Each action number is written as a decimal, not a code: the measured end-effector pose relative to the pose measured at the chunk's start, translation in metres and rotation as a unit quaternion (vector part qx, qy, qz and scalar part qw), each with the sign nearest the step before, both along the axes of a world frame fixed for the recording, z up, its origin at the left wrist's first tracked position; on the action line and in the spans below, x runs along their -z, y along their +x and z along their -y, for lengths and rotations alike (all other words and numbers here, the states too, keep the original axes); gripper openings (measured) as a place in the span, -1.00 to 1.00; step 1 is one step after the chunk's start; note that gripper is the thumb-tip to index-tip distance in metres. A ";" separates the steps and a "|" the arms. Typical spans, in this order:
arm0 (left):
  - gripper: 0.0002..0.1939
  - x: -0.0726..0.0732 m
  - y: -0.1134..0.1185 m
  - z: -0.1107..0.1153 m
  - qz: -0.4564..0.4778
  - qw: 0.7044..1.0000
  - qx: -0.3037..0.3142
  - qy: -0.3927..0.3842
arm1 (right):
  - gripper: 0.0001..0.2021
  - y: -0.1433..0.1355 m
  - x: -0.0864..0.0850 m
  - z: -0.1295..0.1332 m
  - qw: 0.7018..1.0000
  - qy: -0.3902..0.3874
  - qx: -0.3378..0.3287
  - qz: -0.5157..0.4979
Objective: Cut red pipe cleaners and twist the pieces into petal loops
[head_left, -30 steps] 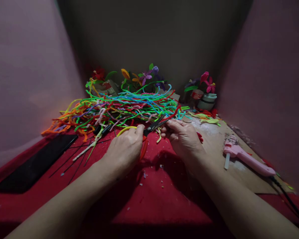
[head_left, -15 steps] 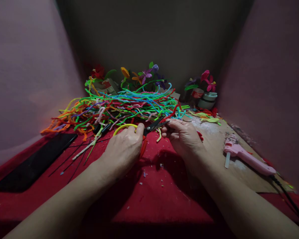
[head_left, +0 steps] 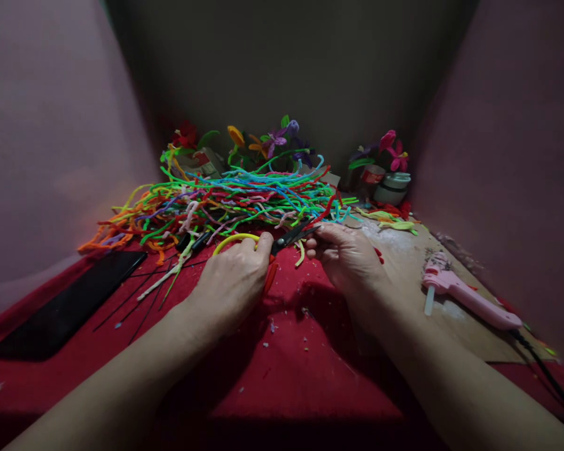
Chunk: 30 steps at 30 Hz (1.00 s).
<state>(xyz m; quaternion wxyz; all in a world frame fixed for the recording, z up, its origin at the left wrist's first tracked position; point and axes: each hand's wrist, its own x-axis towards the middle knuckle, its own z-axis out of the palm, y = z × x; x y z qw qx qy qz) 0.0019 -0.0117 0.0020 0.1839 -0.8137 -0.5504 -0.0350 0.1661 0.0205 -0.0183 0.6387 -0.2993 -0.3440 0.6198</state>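
Observation:
My left hand is closed round the handles of a pair of scissors, one loop yellow and the other red. The dark blades point right and stand parted, their tips close to my right fingers. My right hand pinches a red pipe cleaner; part of it rises beyond the blades, and a red bit shows past the far side of the palm. My fingers hide the place where it is gripped. Just behind both hands lies a big heap of coloured pipe cleaners.
A black phone-like slab lies at left beside thin dark wires. On the right, a pink glue gun rests on a brown board. Pipe-cleaner flowers and a lidded jar stand at the back. Scraps dot the red cloth.
Almost nothing differs. Both hands keep their place and their grip, and the scissors stay parted near the red pipe cleaner. The whole view has shifted very slightly.

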 end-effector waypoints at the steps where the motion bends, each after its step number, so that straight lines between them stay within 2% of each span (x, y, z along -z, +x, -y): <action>1: -0.66 0.000 0.000 0.000 0.000 1.000 -0.002 -0.004 | -0.97 0.000 0.000 0.000 1.000 0.002 -0.002 -0.002; 12: -0.65 0.004 0.001 -0.002 0.002 1.000 0.007 -0.009 | -0.97 -0.001 0.004 -0.001 1.000 -0.007 0.003 -0.007; 22: -0.63 0.006 0.003 -0.001 -0.014 1.000 -0.002 -0.018 | -0.93 -0.004 -0.003 0.004 0.999 -0.042 0.031 -0.002; 30: -0.61 0.006 0.003 -0.006 -0.023 1.000 0.005 0.000 | -0.95 -0.002 0.000 0.002 1.000 -0.017 -0.013 0.014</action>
